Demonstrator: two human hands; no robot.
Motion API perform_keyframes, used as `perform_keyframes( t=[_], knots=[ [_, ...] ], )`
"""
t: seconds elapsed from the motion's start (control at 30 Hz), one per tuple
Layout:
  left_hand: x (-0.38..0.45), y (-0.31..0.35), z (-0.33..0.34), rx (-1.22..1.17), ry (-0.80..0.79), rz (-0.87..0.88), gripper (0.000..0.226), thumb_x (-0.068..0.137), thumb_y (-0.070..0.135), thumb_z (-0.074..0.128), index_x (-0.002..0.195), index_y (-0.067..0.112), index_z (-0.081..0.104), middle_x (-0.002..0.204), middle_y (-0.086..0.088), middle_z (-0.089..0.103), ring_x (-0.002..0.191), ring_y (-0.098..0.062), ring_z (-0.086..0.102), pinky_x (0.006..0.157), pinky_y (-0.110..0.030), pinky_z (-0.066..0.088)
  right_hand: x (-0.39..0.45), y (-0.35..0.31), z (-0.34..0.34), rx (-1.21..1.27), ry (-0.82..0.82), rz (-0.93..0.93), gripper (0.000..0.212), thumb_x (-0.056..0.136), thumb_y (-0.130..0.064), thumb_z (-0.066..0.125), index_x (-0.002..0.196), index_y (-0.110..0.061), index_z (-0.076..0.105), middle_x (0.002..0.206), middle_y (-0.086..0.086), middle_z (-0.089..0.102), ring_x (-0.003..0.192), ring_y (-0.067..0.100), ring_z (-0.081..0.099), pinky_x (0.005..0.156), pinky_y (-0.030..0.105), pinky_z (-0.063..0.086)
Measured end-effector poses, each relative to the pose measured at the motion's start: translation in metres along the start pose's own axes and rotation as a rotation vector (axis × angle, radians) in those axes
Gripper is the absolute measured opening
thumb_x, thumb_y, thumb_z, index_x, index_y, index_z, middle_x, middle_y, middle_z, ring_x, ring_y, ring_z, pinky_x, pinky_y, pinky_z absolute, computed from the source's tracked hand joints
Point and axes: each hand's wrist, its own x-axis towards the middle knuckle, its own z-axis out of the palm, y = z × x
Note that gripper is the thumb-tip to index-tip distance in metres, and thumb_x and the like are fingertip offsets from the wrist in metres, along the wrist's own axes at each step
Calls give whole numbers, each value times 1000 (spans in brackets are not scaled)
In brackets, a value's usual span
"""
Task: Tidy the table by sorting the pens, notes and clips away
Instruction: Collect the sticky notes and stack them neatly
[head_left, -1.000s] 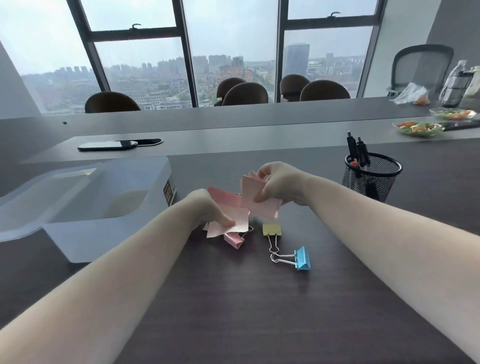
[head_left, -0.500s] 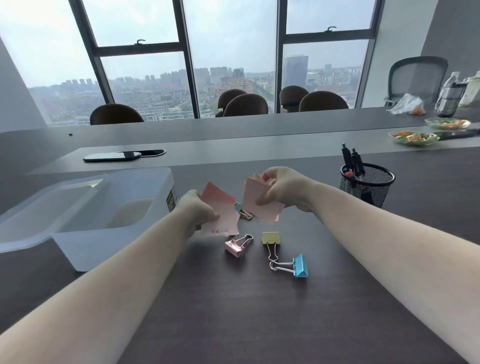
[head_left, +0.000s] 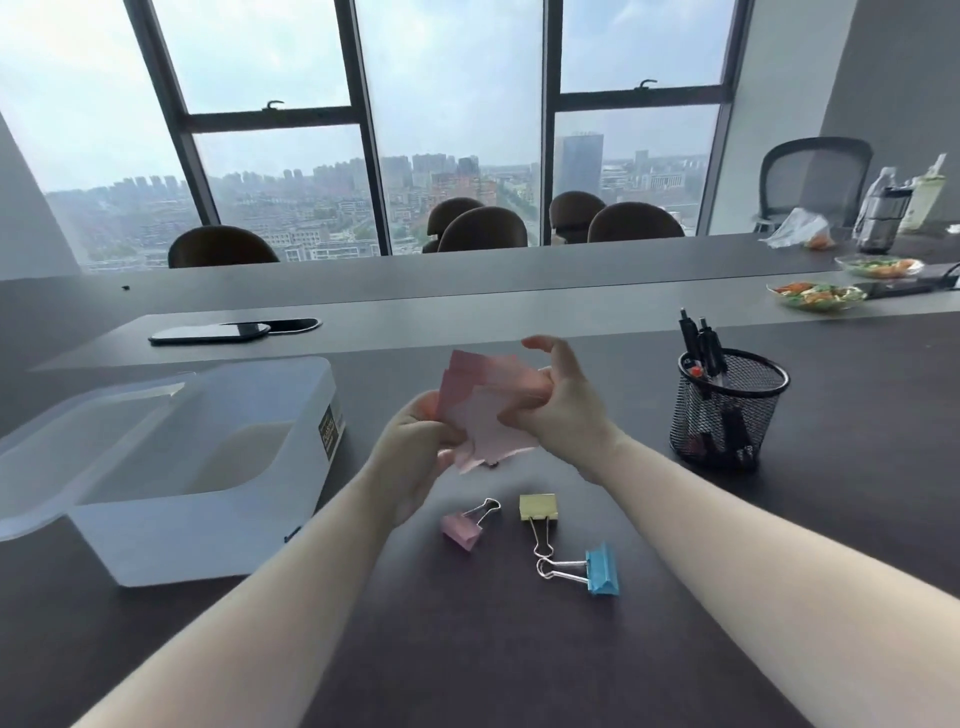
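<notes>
Both my hands hold a loose bunch of pink notes (head_left: 488, 410) above the dark table (head_left: 467, 649). My left hand (head_left: 415, 457) grips their lower left side and my right hand (head_left: 561, 400) pinches their right edge, index finger raised. On the table below lie a pink binder clip (head_left: 462, 530), a yellow binder clip (head_left: 539, 512) and a blue binder clip (head_left: 602, 569). Black pens (head_left: 701, 345) stand in a black mesh pen cup (head_left: 727, 410) to the right.
A translucent white plastic box (head_left: 218, 467) stands open at the left, its lid (head_left: 78, 436) beside it. A dark phone (head_left: 208, 332) lies on the raised grey strip behind. Plates of food (head_left: 815, 296) and bottles (head_left: 883, 213) sit far right. Chairs line the windows.
My hands have come together, merging the two separate bunches of pink notes into one held between them and lifted higher. The clips have not moved.
</notes>
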Motion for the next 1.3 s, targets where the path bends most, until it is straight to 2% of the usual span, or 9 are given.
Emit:
perform_keyframes(
  t=[0.1, 0.2, 0.4, 0.6, 0.8, 0.9, 1.03, 1.17, 1.3],
  knots=[
    [4, -15, 3, 119, 45, 14, 45, 56, -10, 53, 94, 9, 67, 89, -14, 67, 85, -28, 61, 81, -39, 47, -3, 12, 7, 10, 75, -36, 70, 73, -4, 69, 129, -33, 38, 92, -5, 54, 82, 7, 58, 61, 3, 46],
    [9, -23, 6, 110, 67, 90, 40, 61, -15, 56, 94, 4, 68, 84, -11, 70, 79, -24, 62, 72, -28, 50, -2, 25, 16, 176, 86, 0, 79, 69, -1, 70, 125, -46, 35, 108, 6, 60, 95, 17, 62, 85, 28, 55],
    [12, -18, 15, -7, 65, 55, 45, 52, -13, 40, 68, 16, 71, 57, -1, 60, 56, -17, 47, 52, -25, 35, 2, 36, 14, 308, 22, 26, 78, 74, 12, 59, 128, -40, 37, 93, 8, 64, 83, 18, 61, 78, 30, 51],
    [14, -14, 25, 262, 130, 241, 42, 67, -3, 49, 94, 29, 56, 79, 8, 60, 55, 4, 54, 47, -11, 41, 7, 32, 4, 349, 93, 27, 59, 77, 11, 60, 114, -34, 52, 107, 23, 65, 84, 17, 61, 76, 24, 48],
    [21, -15, 36, 259, 284, 260, 41, 69, 68, 51, 97, 38, 52, 100, 1, 65, 99, -18, 64, 90, -35, 49, 5, 30, 13, 355, -48, 47, 56, 83, 9, 56, 121, -30, 47, 119, 19, 61, 100, 25, 63, 89, 31, 50],
    [22, -18, 41, 208, 283, 218, 29, 88, 56, 47, 90, 28, 55, 106, -14, 70, 104, -29, 66, 95, -44, 48, 2, 26, 21, 336, -69, 45, 56, 84, 7, 52, 115, -39, 47, 118, 14, 62, 109, 24, 62, 99, 35, 47],
    [23, -20, 39, 219, 357, 226, 15, 83, 45, 51, 86, 32, 55, 108, -11, 69, 106, -30, 65, 99, -50, 47, 3, 25, 26, 357, -53, 51, 60, 84, 11, 45, 114, -41, 44, 109, 6, 63, 93, 14, 61, 85, 24, 49],
    [22, -12, 37, 167, 401, 252, 42, 62, 67, 57, 95, 42, 49, 121, -2, 60, 113, -22, 60, 102, -43, 46, 1, 25, 26, 341, -43, 71, 66, 81, 13, 44, 122, -38, 38, 103, 0, 65, 86, 10, 61, 75, 16, 48],
    [21, -15, 40, 271, 411, 246, 52, 73, 59, 65, 113, 29, 51, 96, 9, 60, 96, -13, 61, 88, -29, 48, 1, 23, 27, 356, -31, 96, 60, 81, 12, 51, 122, -31, 46, 114, 12, 67, 91, 15, 63, 80, 24, 49]
  ],
)
